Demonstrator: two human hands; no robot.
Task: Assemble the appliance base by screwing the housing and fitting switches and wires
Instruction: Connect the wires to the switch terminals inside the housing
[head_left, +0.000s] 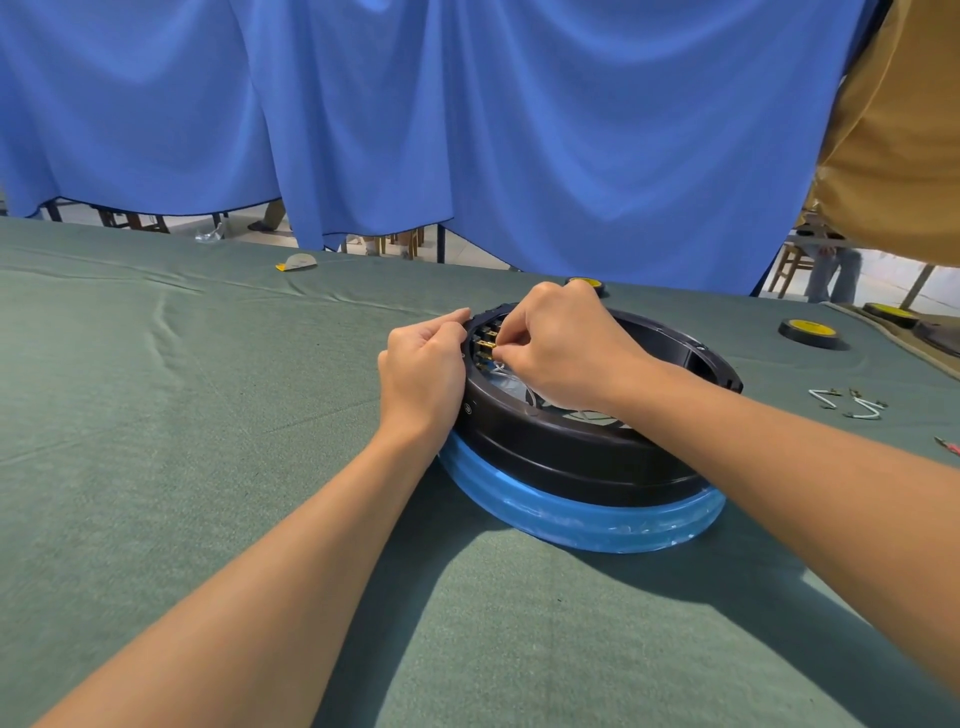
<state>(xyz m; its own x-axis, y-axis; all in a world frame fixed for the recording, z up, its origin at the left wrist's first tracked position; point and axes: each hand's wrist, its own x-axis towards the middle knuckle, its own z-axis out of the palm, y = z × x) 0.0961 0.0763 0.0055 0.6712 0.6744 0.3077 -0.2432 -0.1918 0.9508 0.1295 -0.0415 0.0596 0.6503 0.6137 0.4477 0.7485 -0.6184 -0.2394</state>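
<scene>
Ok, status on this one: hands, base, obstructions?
Left hand grips black housing rim. Right hand pinches white wire at brass terminals. Nothing in the way.

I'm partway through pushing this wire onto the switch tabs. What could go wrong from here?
1. The right hand pinches the wire among several closely spaced brass tabs. It could slide onto the wrong tab or bend one.
2. The housing sits on a blue-wrapped ring, and only the left hand on its rim steadies it. A hard push might shift it.
</scene>
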